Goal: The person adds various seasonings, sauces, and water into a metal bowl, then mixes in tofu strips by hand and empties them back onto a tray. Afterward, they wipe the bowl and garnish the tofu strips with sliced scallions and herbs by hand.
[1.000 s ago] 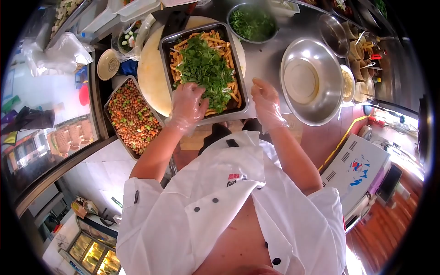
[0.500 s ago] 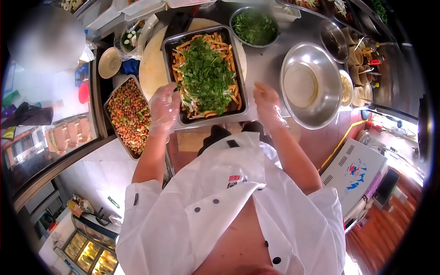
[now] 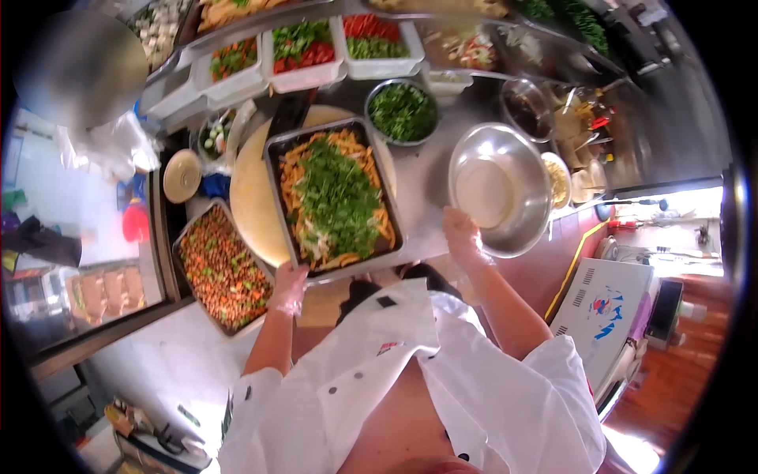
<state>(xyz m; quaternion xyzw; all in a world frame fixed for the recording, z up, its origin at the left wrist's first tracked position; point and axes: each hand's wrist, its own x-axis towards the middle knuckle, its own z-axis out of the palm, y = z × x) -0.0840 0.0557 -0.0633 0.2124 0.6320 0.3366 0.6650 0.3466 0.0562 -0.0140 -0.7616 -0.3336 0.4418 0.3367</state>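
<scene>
A dark metal tray (image 3: 389,186) holds golden fried strips under a heap of chopped green herbs (image 3: 335,189). It sits on a round pale cutting board (image 3: 251,197). My left hand (image 3: 289,287), in a clear plastic glove, is closed at the tray's near left corner. My right hand (image 3: 464,235), gloved too, has its fingers curled together by the near left rim of a large steel bowl (image 3: 527,207). Whether they grip the rim, I cannot tell. Some pale residue shows at the bowl's bottom. Left of the board is a tray of peanuts with diced vegetables (image 3: 223,268).
A steel bowl of chopped greens (image 3: 403,113) stands behind the tray. White tubs of cut vegetables (image 3: 302,49) line the back. A knife (image 3: 290,112) lies on the board's far edge. Seasoning containers (image 3: 580,146) stand at the right, beside a smaller steel bowl (image 3: 527,107).
The view has tilted up, showing more tubs at the back. My left hand has slid from the tray's left side to its near corner. My right hand has come nearer my body, beside the bowl.
</scene>
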